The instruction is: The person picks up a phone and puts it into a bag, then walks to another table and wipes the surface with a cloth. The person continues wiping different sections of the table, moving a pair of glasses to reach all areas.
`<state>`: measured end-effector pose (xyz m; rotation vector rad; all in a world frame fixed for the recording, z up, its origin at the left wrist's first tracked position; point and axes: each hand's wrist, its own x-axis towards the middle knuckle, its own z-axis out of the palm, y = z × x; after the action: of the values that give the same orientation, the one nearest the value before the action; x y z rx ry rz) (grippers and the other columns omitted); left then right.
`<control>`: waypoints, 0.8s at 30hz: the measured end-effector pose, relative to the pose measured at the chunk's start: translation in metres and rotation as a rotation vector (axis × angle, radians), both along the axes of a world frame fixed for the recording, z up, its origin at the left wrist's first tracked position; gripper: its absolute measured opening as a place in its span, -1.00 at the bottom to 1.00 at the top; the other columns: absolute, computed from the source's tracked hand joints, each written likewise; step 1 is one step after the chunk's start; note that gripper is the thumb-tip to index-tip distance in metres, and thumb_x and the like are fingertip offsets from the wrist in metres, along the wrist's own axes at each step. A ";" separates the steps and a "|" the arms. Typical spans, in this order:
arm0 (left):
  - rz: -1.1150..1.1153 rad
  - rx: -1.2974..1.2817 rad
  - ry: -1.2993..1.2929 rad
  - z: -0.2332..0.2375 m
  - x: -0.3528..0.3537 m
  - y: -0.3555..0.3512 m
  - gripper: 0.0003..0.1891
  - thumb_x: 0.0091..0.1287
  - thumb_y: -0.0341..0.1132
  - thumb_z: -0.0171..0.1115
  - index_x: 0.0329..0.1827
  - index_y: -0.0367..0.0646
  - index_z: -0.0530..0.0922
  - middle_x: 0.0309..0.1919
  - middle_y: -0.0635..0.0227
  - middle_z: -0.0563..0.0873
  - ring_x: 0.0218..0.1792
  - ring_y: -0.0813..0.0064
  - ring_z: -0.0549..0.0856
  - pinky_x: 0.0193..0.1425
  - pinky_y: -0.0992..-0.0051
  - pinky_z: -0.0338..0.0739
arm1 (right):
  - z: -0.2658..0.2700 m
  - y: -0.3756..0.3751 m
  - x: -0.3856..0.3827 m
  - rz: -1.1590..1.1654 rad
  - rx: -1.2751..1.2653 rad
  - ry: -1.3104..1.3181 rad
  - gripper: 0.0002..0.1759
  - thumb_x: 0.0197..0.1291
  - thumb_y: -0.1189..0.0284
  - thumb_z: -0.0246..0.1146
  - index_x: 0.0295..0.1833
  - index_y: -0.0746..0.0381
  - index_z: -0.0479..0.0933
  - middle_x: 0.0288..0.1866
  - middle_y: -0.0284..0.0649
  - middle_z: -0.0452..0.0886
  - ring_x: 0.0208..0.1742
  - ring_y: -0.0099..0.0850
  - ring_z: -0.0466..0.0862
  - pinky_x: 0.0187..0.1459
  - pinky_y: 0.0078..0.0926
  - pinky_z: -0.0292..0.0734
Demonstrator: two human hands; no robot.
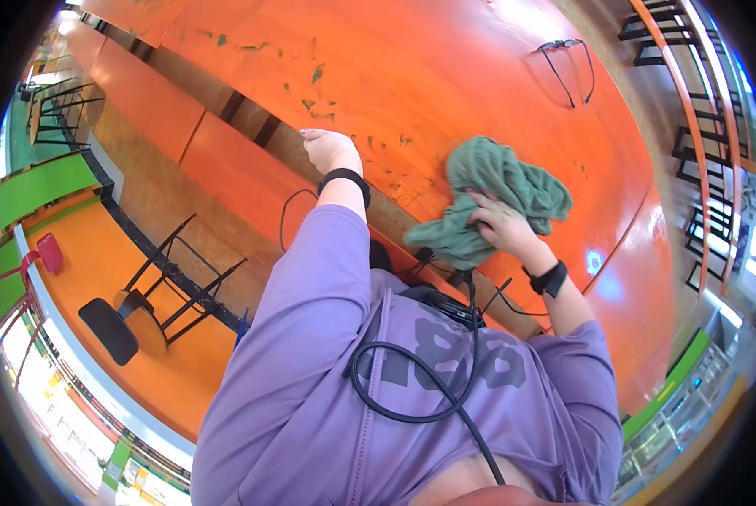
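Note:
A crumpled green cloth [500,190] lies on the orange table [445,76]. My right hand [504,226] rests on its near side, fingers curled into the fabric. Over the table's near left edge is my left hand [332,152], its fingers folded together. Whatever it may hold is hidden. Scattered green leaf scraps [317,74] are on the tabletop beyond my left hand and to the left of the cloth. A pair of glasses [567,63] sits with its arms spread on the far right part of the table.
An orange bench [226,164] runs along the table's left side. A black cable [471,337] hangs across my front toward a dark device [445,305] at my waist. On the left are a chair [142,325] and green panels [36,198]; black-legged stools [707,169] line the right.

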<state>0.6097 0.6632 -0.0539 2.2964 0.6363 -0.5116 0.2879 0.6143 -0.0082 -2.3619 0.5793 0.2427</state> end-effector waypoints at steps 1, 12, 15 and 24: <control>-0.003 0.003 0.003 0.001 0.000 0.000 -0.34 0.46 0.04 -0.55 0.04 -0.28 0.48 -0.05 -0.05 0.63 -0.01 -0.07 0.61 0.11 0.08 0.48 | 0.003 -0.005 -0.009 -0.002 0.007 0.024 -0.77 -0.04 0.56 0.16 -0.21 0.07 0.50 0.42 -0.33 0.28 0.42 -0.15 0.26 0.32 -0.33 0.29; 0.005 -0.033 0.050 0.004 0.001 0.000 -0.37 0.46 0.04 -0.55 0.10 -0.21 0.46 -0.02 0.01 0.63 -0.01 -0.06 0.61 0.10 0.09 0.48 | -0.013 -0.012 0.085 0.228 0.050 -0.129 -0.68 -0.09 0.50 0.33 -0.36 0.16 0.26 0.47 -0.11 0.15 0.45 0.08 0.12 0.29 -0.14 0.25; -0.008 -0.018 0.053 0.000 0.002 0.001 -0.38 0.46 0.04 -0.53 0.09 -0.21 0.46 -0.02 0.00 0.63 -0.01 -0.07 0.60 0.10 0.08 0.48 | -0.015 -0.019 0.120 0.210 0.086 -0.194 -0.65 -0.08 0.48 0.35 -0.37 0.16 0.24 0.48 -0.12 0.15 0.47 0.06 0.09 0.31 -0.16 0.23; 0.009 -0.053 0.050 0.004 0.001 0.001 -0.39 0.46 0.03 -0.51 0.12 -0.21 0.45 -0.02 0.00 0.63 0.00 -0.05 0.61 0.11 0.09 0.48 | -0.016 0.025 0.066 0.110 0.009 -0.222 -0.83 -0.02 0.50 0.25 -0.28 0.10 0.42 0.43 -0.23 0.27 0.45 -0.07 0.18 0.37 -0.11 0.13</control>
<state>0.6104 0.6642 -0.0498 2.2361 0.6496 -0.5759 0.3540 0.6392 -0.0244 -2.3747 0.3426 0.0302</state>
